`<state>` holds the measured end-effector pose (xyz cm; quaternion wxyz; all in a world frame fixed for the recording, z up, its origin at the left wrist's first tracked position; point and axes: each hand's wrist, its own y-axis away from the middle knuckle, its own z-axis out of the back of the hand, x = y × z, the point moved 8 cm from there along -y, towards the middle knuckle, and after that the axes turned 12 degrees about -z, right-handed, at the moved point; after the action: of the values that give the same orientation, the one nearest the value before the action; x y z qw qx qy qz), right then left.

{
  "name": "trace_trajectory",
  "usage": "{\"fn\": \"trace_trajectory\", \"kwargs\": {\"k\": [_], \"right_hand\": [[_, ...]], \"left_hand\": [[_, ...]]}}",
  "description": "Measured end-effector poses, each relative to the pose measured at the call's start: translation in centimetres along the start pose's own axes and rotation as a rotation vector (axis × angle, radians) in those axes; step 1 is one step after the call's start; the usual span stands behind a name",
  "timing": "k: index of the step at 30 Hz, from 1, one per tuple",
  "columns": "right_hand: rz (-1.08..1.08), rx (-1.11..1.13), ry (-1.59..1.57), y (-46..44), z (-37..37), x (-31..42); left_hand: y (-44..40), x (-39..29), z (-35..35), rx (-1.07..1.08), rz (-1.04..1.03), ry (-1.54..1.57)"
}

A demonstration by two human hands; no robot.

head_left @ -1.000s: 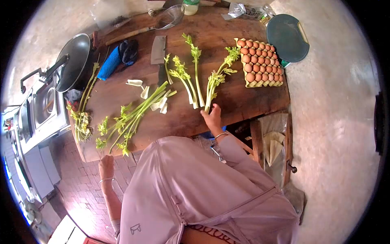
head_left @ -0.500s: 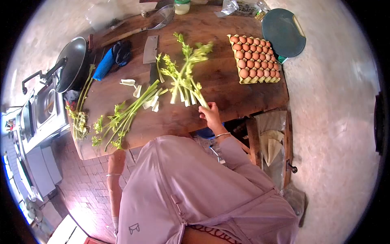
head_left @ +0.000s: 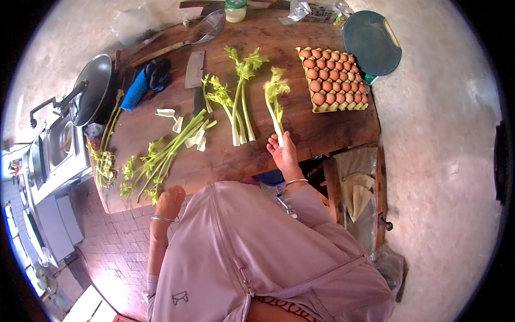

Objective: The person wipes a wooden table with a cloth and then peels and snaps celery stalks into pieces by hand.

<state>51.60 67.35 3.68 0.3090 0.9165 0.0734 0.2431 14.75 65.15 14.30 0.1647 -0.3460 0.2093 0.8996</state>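
My right hand (head_left: 284,153) holds the base of a leafy celery stalk (head_left: 275,104) near the table's front edge, palm up. Left of it, several pale-based celery stalks (head_left: 240,115) lie side by side with their leaves away from me. A bunch of thin green stalks (head_left: 174,147) lies slantwise on the left part of the wooden table (head_left: 214,166), beside white scraps (head_left: 196,140). At the front edge my left hand (head_left: 171,201) is curled, and whatever it holds, if anything, is hidden.
A cleaver (head_left: 195,70) lies beyond the stalks. An egg tray (head_left: 335,80) and a round dark board (head_left: 372,43) are at the right. A blue mesh item (head_left: 135,88), a strainer (head_left: 210,26), a jar (head_left: 235,11) and a black pan (head_left: 92,91) stand around the far and left sides.
A stalk from my right hand now lies with the middle group, and the hand has moved right with another stalk. My left hand has come up to the table edge.
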Motion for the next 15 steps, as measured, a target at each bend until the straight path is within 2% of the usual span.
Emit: {"fn": "trace_trajectory", "kwargs": {"k": [3, 6, 8, 10, 12, 14, 15], "right_hand": [[-0.011, 0.041, 0.029, 0.2, -0.8, 0.2], [-0.012, 0.051, 0.156, 0.4, -2.3, -0.6], [-0.055, 0.045, 0.272, 1.1, -3.6, -1.9], [-0.063, 0.044, 0.447, 3.2, -7.3, -3.0], [-0.048, 0.109, 0.672, 4.3, -9.8, -4.8], [-0.051, 0.190, 0.787, 5.2, -12.7, -6.2], [-0.040, 0.253, 0.899, 6.0, -14.2, -6.9]], "left_hand": [[0.4, 0.1, -0.7, 0.033, -0.003, -0.059], [0.1, -0.6, -0.8, 0.010, -0.003, 0.041], [-1.8, -2.2, -1.5, 0.114, -0.113, 0.000], [-4.2, -4.8, -1.3, -0.012, -0.353, -0.022], [-7.0, -9.2, 0.7, -0.108, -0.222, 0.313], [-9.5, -10.9, 0.2, -0.134, -0.183, 0.593], [-10.3, -12.2, 0.6, -0.115, -0.290, 0.645]]}}
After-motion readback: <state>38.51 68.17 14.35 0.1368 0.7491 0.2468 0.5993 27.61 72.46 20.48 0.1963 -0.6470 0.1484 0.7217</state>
